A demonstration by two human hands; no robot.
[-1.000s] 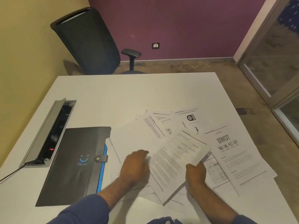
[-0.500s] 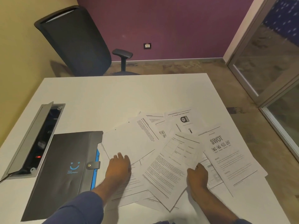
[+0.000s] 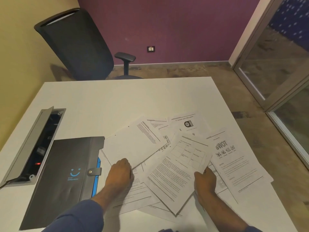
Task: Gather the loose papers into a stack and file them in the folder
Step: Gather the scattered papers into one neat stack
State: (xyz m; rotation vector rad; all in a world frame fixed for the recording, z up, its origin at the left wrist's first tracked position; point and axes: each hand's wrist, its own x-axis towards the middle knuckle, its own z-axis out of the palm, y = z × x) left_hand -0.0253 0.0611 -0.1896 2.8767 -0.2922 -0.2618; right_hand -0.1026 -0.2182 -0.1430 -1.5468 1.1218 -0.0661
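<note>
Many loose papers [image 3: 177, 164] lie fanned and overlapping on the white table [image 3: 117, 101], right of the shut dark folder [image 3: 66, 174], its clasp fastened. Step in hand, as I judge it: gathering. Left hand [image 3: 120, 173] pinches the near edge of a mostly blank sheet [image 3: 133, 144]; right hand [image 3: 204, 180] grips the printed sheet's [image 3: 178, 171] corner. Hands apart. Next: draw sheets together, square edges, then unclasp the folder.
</note>
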